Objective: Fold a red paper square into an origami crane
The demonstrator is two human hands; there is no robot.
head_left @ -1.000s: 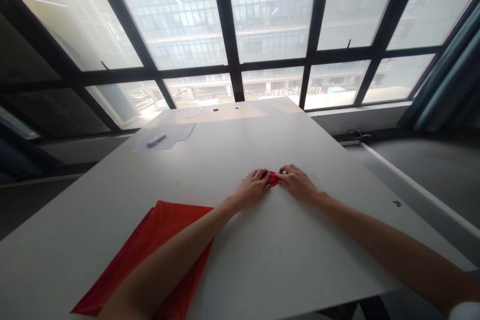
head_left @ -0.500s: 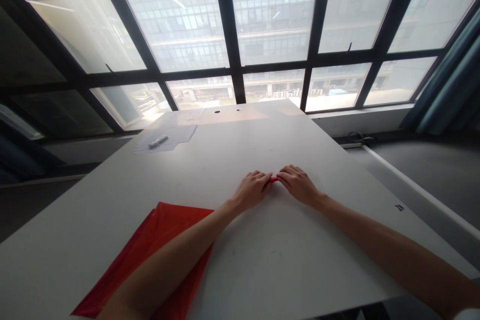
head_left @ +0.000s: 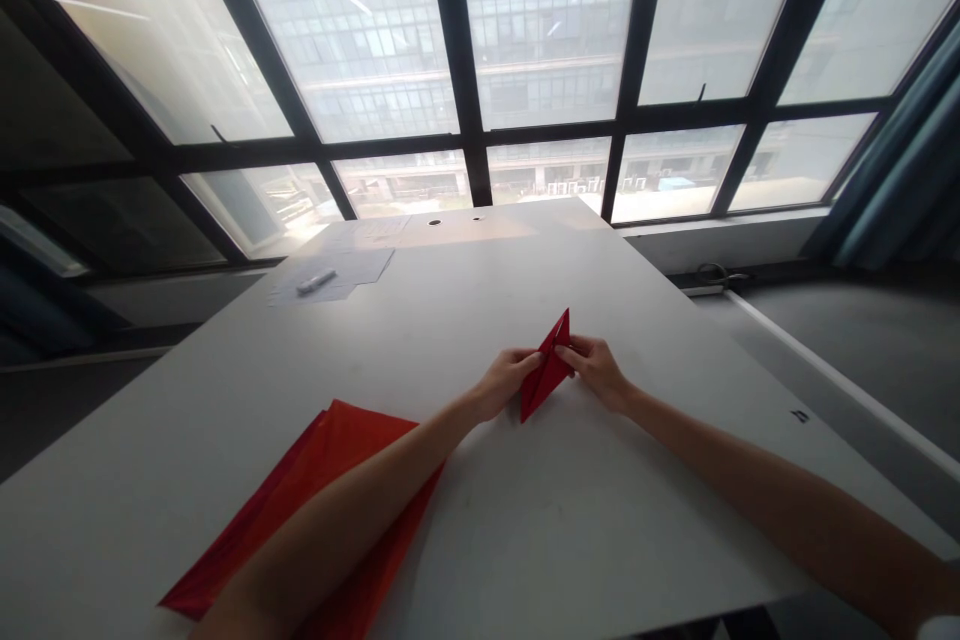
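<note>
A folded red paper piece (head_left: 546, 370), narrow and pointed, stands tilted above the white table (head_left: 637, 490). My left hand (head_left: 506, 383) pinches its left side, and my right hand (head_left: 596, 370) pinches its right side. The lower tip points down toward the table. Further left, a stack of red translucent sheets (head_left: 315, 490) lies on the table, partly hidden under my left forearm.
Loose white papers (head_left: 330, 275) with a grey marker (head_left: 316, 281) lie at the table's far left. Two round holes mark the far end of the table. Large dark-framed windows (head_left: 547, 40) stand beyond it, with a teal curtain (head_left: 900, 160) at the right.
The red piece, flat and pressed between my hands before, is now lifted and opened into a pointed shape. My hands have risen and moved slightly apart.
</note>
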